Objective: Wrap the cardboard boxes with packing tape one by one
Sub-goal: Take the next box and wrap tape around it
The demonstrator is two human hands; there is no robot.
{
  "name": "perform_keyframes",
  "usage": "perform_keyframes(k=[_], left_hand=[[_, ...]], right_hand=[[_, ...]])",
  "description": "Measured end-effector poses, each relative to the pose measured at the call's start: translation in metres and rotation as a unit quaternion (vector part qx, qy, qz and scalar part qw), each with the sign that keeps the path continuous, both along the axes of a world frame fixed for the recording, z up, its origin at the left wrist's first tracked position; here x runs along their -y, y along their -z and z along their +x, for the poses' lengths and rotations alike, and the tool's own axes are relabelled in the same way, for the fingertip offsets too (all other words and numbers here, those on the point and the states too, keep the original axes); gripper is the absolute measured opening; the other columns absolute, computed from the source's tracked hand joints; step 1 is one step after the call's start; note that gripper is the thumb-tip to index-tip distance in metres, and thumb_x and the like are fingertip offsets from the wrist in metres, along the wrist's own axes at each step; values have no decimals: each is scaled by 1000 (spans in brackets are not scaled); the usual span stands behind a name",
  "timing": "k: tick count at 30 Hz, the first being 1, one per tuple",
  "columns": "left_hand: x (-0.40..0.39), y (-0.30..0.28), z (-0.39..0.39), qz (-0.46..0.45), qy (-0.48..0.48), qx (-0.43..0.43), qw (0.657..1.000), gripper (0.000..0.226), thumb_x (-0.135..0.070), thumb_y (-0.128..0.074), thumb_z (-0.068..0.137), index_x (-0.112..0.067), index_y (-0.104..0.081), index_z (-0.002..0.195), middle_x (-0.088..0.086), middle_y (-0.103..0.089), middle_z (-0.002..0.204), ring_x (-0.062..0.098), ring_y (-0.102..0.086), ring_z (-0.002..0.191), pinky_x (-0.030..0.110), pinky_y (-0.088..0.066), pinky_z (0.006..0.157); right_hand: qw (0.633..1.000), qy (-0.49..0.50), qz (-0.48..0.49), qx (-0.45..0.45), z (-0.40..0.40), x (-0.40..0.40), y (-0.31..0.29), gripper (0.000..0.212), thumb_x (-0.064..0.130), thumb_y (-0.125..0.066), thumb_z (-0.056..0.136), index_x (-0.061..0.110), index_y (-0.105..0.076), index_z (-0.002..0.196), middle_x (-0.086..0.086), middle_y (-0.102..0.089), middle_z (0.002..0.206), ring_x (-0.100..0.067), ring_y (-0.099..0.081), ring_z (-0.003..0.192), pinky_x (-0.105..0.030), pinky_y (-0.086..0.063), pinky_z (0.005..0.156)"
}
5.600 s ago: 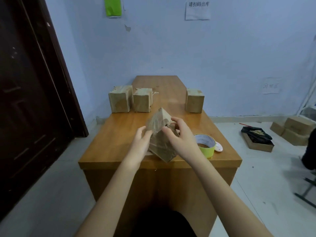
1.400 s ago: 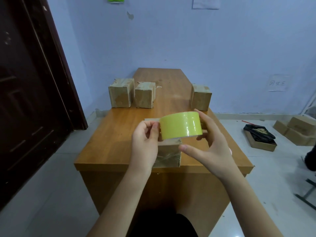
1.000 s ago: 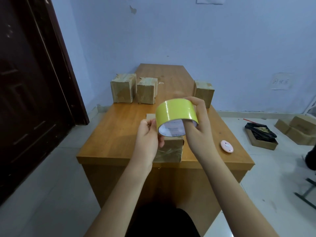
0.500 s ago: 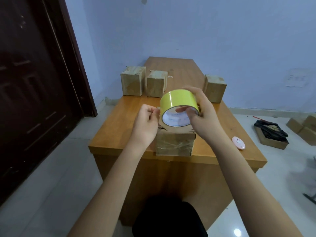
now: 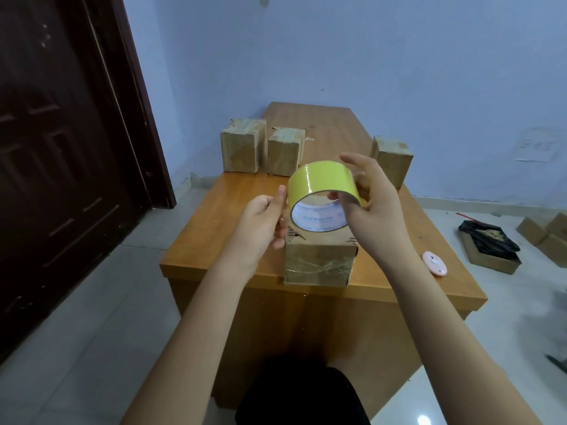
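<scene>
A yellow roll of packing tape (image 5: 322, 179) is held in the air above a cardboard box (image 5: 319, 260) that stands at the front edge of the wooden table (image 5: 221, 228). My right hand (image 5: 371, 204) grips the roll, thumb inside its core and fingers over its far side. My left hand (image 5: 264, 222) is at the roll's left rim, its fingers curled and its fingertips against the edge of the tape. Clear tape crosses the box's front face.
Two cardboard boxes (image 5: 244, 145) (image 5: 285, 151) stand side by side at the table's back left, a third (image 5: 391, 164) at the back right. A small pink object (image 5: 435, 263) lies near the right edge. More boxes (image 5: 546, 237) sit on the floor at right. A dark door (image 5: 61, 148) is at left.
The box was set down on the table's front edge and the tape roll was picked up. Over the last second the roll tilted, its open core now facing me, and my left fingers moved to its rim.
</scene>
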State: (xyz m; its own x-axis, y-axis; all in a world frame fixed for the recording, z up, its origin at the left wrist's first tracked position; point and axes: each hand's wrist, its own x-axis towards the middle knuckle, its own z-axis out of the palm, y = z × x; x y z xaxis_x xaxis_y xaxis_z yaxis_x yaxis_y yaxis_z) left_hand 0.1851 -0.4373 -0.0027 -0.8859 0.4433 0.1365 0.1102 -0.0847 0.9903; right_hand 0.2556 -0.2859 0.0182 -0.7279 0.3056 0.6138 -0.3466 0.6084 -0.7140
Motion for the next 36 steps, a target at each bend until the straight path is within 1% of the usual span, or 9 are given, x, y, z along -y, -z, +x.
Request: perform_keyframes(k=[4,7,10,15,19,22,25,30,36], left_hand=[[-15,8,6,18,-60,34,997,18,-19,-41,100,-10,-50,87,-4,-45,56,4,-37,43,16,-30,37],[-22,14,8,-16,-124,-30,992,13,-20,-43,99,-16,-50,89,-3,-53,67,5,-44,53,16,-34,44],[-20,11,5,-83,-193,-135,968,14,-20,-45,98,-24,-45,84,-7,-54,79,3,-51,68,11,-40,52],[6,5,-11,-137,-268,-214,929,18,-30,-40,99,-17,-48,90,-8,-51,73,1,-47,63,0,-35,54],[15,12,-21,-197,-203,-194,939,18,-32,-40,99,-21,-47,87,-7,-53,78,2,-49,70,13,-36,53],[10,24,-16,-153,-158,-129,967,21,-35,-42,98,-23,-50,83,-4,-55,76,7,-50,66,18,-35,55],[8,28,-14,-100,-136,-36,985,25,-37,-41,98,-21,-53,82,-4,-49,67,7,-45,58,20,-34,51],[0,39,-9,-68,-161,-32,984,33,-40,-42,97,-19,-49,72,-9,-43,57,-1,-40,43,13,-31,41],[-5,50,-14,-120,-186,-70,973,32,-39,-42,96,-20,-49,72,-7,-48,61,1,-47,52,9,-38,46]], right_hand=[[994,-5,-103,-33,-7,12,8,24,11,-54,88,20,-60,109,15,-64,94,7,-59,86,-8,-46,68],[985,-52,-157,-50,-14,23,14,22,13,-43,81,25,-59,91,21,-62,81,5,-57,76,-8,-43,65],[986,-34,-144,-71,-22,26,13,23,0,-41,83,20,-51,79,24,-57,66,7,-50,63,-8,-38,58],[996,2,-58,-63,-15,9,3,27,1,-32,71,27,-39,70,23,-47,58,5,-40,54,-7,-30,50],[999,6,50,11,-5,-5,-6,18,19,-49,83,31,-37,78,23,-46,60,1,-43,55,-11,-32,49],[997,-1,61,50,4,-10,-6,26,39,-58,79,33,-41,97,12,-52,77,-6,-50,68,-26,-42,61],[995,-10,75,65,8,-11,-6,36,62,-50,74,37,-46,100,20,-53,81,-1,-51,74,-12,-39,61],[1000,-2,26,11,-4,-1,-3,19,46,-58,83,28,-58,89,19,-53,68,0,-50,65,-8,-37,57],[999,15,48,-3,-12,5,-4,9,37,-61,78,32,-61,85,18,-58,72,3,-53,69,-7,-37,57]])
